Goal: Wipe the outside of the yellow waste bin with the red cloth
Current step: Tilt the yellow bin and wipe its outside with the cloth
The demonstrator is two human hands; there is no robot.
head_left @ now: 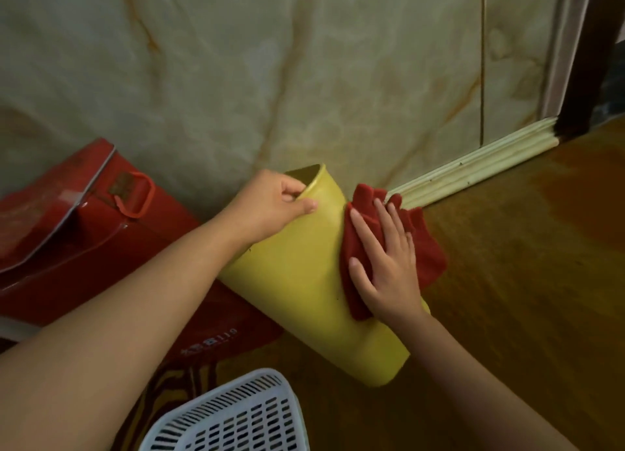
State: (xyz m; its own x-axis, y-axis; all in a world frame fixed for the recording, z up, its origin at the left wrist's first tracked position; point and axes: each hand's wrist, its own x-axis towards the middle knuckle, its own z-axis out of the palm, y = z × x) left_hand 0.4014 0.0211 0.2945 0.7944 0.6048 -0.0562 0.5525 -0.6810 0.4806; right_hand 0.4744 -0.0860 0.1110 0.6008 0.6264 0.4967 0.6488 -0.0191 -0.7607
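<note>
Dim, warm, diffuse light; soft shadow under yellow waste bin [314, 281]. Overall soft focus; wide-angle bending toward edges beyond bin.

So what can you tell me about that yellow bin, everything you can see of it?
The bin is plain yellow, smooth, plastic-looking and roughly cylindrical. It is tipped over, its open mouth aimed up toward the wall and its closed base toward the camera; I cannot tell whether it rests on the floor. The left hand grips its rim, fingers inside. The right hand presses the red cloth flat on its side. A few dark specks mark it.
</note>
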